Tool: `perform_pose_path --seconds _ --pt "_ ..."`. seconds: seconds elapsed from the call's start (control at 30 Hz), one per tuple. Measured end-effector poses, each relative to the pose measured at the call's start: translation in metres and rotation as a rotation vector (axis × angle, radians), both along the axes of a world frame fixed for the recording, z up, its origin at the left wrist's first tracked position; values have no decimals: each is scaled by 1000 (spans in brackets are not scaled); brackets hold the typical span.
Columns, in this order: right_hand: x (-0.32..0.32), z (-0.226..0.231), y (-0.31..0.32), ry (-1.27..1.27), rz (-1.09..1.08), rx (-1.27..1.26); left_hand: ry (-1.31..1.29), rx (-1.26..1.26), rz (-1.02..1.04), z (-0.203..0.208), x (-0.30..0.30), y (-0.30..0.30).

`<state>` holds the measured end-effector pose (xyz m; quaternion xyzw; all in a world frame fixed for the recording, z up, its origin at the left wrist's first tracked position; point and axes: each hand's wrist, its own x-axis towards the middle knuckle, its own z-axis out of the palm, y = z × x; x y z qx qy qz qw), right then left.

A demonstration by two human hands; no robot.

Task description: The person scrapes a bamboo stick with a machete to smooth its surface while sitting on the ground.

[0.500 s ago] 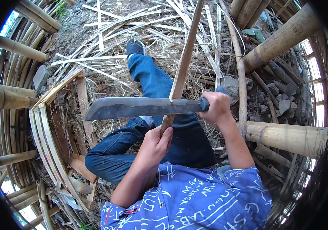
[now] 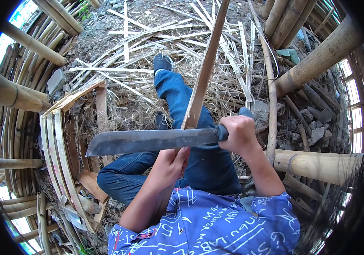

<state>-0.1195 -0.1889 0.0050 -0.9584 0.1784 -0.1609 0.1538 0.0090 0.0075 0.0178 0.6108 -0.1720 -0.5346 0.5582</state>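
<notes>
My right hand (image 2: 239, 132) is closed round the dark handle of a machete. Its broad grey blade (image 2: 148, 142) lies level, pointing left, and crosses over a long split bamboo strip (image 2: 202, 83). Just below the blade, my left hand (image 2: 171, 165) grips the strip, thumb along it; the blade hides part of the fingers. From that hand the strip rises away from me past the top of the picture, and its lower part runs back beneath my left forearm. A pale, freshly cut patch shows on the strip right above the blade.
Thin bamboo slats (image 2: 148, 32) and curly shavings litter the ground ahead. At left stands a wooden slatted crate (image 2: 60, 148). Thick bamboo poles (image 2: 322, 57) and broken stones (image 2: 315, 129) are at right. My legs in jeans (image 2: 175, 97) lie under the work.
The machete blade has come down along the strip, closer to my left hand. The view has shifted a little, so the surroundings sit further right and lower.
</notes>
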Motion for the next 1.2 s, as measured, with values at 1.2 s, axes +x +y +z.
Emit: perform_pose_path --seconds 1.2 --pt "18 -13 -2 -73 -30 92 1 52 -190 4 10 7"
